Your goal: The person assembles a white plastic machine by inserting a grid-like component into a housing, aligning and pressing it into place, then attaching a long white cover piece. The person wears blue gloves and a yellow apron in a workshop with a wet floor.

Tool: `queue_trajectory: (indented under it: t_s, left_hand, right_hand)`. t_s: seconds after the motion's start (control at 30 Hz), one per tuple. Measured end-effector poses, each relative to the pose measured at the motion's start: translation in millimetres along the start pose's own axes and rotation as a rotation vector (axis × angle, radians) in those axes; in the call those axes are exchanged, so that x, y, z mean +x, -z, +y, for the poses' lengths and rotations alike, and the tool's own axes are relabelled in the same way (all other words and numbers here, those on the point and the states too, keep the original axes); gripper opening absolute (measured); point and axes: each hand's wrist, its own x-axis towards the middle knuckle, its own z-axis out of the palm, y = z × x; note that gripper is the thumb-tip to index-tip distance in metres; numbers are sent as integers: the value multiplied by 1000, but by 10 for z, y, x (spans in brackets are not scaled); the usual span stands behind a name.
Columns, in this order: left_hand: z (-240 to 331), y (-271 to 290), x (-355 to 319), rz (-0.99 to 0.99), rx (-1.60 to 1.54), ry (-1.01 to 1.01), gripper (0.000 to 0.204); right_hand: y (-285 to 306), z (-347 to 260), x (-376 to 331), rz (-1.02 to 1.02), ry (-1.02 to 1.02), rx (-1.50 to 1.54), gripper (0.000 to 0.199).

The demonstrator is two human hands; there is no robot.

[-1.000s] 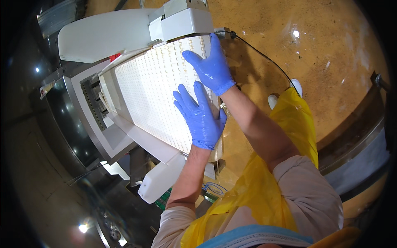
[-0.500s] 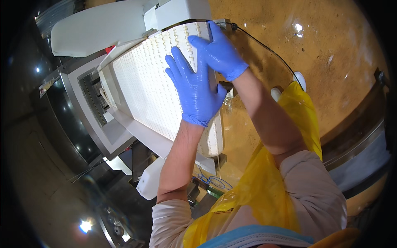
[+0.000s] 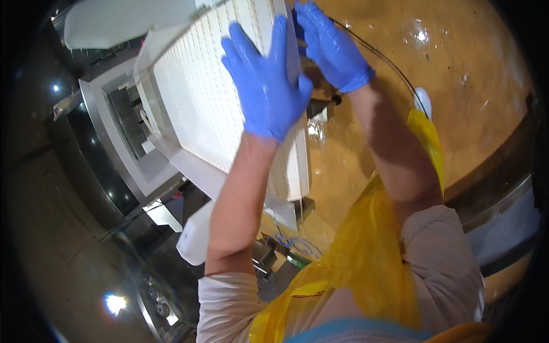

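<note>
A white conveyor belt [image 3: 191, 86] with a hinged, link-like surface runs ahead of me and curves down at its right end. My left hand [image 3: 266, 86], in a blue glove, lies flat on the belt near that end, fingers spread and pointing away from me. It holds nothing. Just off the belt's right edge is my right hand [image 3: 334, 51], also in a blue glove. Its fingers are stretched out beside the end of the belt, and nothing shows in them. Some of its far fingers are in shadow, so whether they touch the belt's end I cannot tell.
A grey machine housing with an opening [image 3: 123, 123] stands at the belt's left end. White panels flank the belt. A black cable [image 3: 380, 54] hangs over the wet brown floor [image 3: 469, 86] on the right. Blue coiled tubing [image 3: 303, 247] lies below the belt's near corner.
My right hand has left the belt top and moved right, past its edge. My left hand has slid slightly away from me. The belt's links now look smeared.
</note>
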Motion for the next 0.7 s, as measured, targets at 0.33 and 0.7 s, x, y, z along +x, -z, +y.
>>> queue_trajectory:
  t_s: [0.33,0.7]
  left_hand:
    - [-436,-619,-86,206,338,-175,68]
    - [-533,-694,395,77,91,39,121]
  right_hand:
    - [-674,497,-3516,-76,118,-1065,11]
    - [-1086,1167,-3771,196,335,-980,8]
